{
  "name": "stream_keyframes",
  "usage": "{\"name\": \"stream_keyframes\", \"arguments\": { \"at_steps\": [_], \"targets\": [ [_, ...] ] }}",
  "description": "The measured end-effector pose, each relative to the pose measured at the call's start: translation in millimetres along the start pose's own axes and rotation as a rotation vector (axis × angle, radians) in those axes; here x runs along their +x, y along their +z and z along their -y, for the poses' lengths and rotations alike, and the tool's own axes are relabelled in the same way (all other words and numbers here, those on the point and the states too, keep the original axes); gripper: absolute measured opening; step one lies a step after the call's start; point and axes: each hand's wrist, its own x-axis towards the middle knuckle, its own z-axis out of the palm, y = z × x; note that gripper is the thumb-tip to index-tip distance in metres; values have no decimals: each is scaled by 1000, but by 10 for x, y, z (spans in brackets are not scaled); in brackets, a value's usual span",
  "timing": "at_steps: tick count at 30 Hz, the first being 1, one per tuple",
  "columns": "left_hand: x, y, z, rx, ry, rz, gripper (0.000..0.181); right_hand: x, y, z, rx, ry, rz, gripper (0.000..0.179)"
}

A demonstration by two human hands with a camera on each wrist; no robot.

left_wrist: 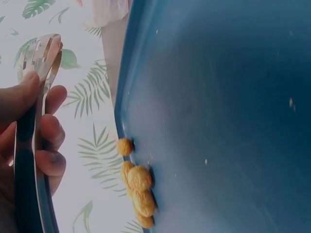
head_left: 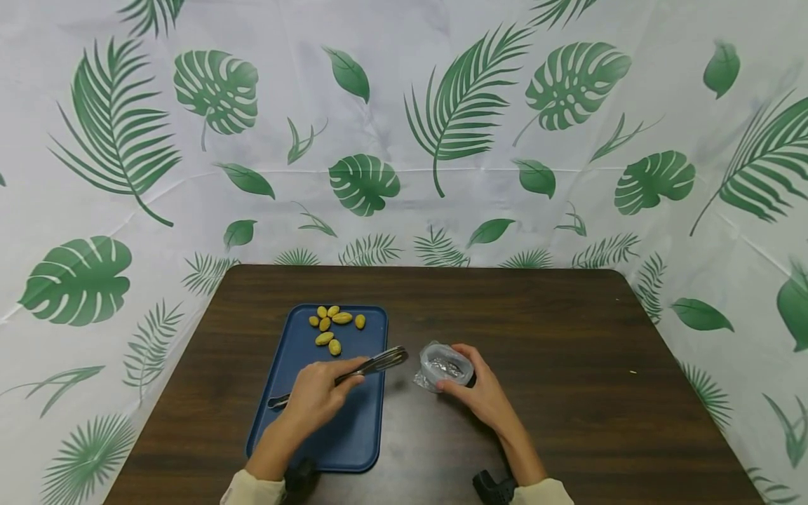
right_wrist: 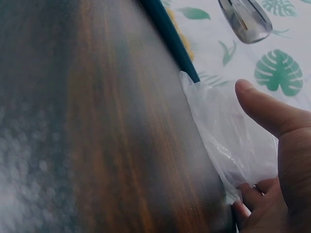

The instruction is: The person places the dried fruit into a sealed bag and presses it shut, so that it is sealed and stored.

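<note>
My left hand (head_left: 318,393) grips a pair of metal tongs (head_left: 388,359) above the blue tray (head_left: 353,435). The slotted tips point right, past the tray's edge, and stand close together; the dark handle shows in the left wrist view. My right hand (head_left: 489,396) holds a small translucent plastic tub (head_left: 463,367) by its sides, just right of the tray. Clear, crinkled plastic bag (right_wrist: 233,131) wraps around the tub, and its open top faces up. Several small yellow oval pieces (head_left: 341,318) lie on the far end of the tray, beyond the left hand.
A dark brown wooden table (head_left: 568,337) carries the tray on its left side. Small pale crumbs (left_wrist: 291,103) dot the tray. One tiny yellowish bit (head_left: 633,372) lies on the table at the right. Behind hangs a white cloth (head_left: 290,231) printed with green leaves.
</note>
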Motion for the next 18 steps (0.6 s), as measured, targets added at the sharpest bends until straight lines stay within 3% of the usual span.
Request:
{"name": "stream_keyframes", "arguments": {
  "at_steps": [12,18],
  "targets": [
    [25,80,-82,20,61,8,34,-7,10,-1,5,13,1,76],
    [42,108,-108,-6,79,-18,33,-5,6,10,-5,-7,7,75]
  ]
}}
